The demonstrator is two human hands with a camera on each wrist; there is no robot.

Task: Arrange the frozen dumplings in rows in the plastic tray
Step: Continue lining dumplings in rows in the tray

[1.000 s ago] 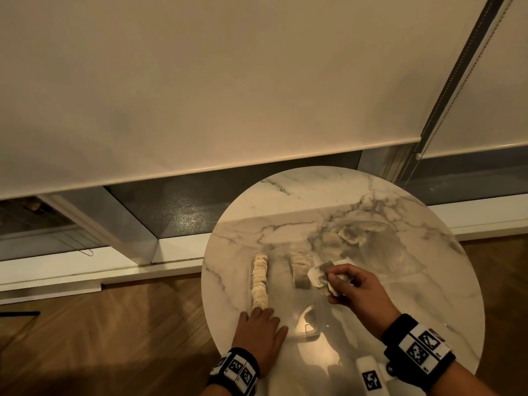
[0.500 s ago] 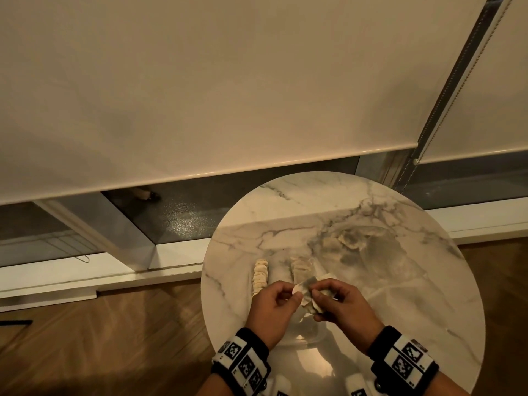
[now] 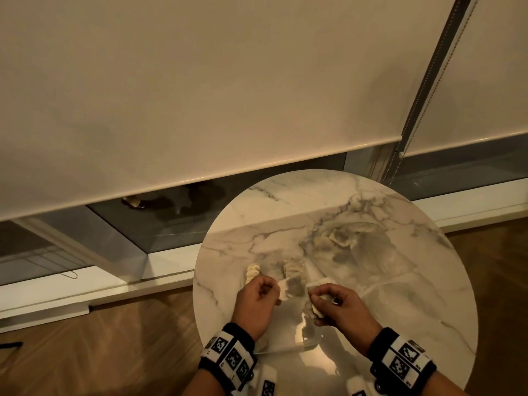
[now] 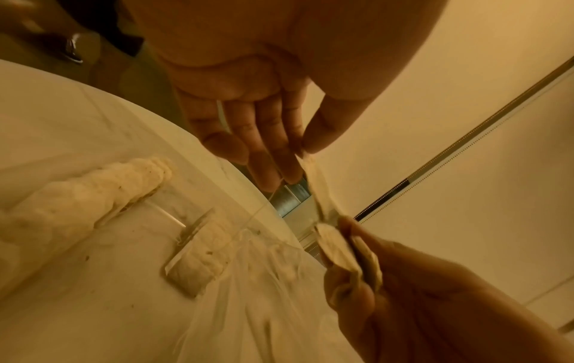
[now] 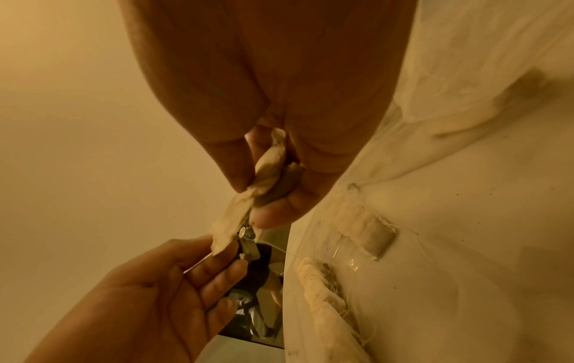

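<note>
Beneath roller blind [image 3: 200, 81], marble table [image 3: 428, 295] (round)

Two hands [image 3: 300, 305], two dumpling rows [image 3: 274, 274], one tray [image 3: 288, 342]

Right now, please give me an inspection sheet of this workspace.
Surface: round white marble table.
Job's things: clear plastic tray with two rows of pale frozen dumplings; loose dumplings inside a clear plastic bag farther back.
Clutter: nothing seen.
Grippers: left hand pinches one dumpling; right hand holds stuck-together dumplings.
Cables: blind's bead chain.
Surroundings: beige roller blind, wooden floor.
</note>
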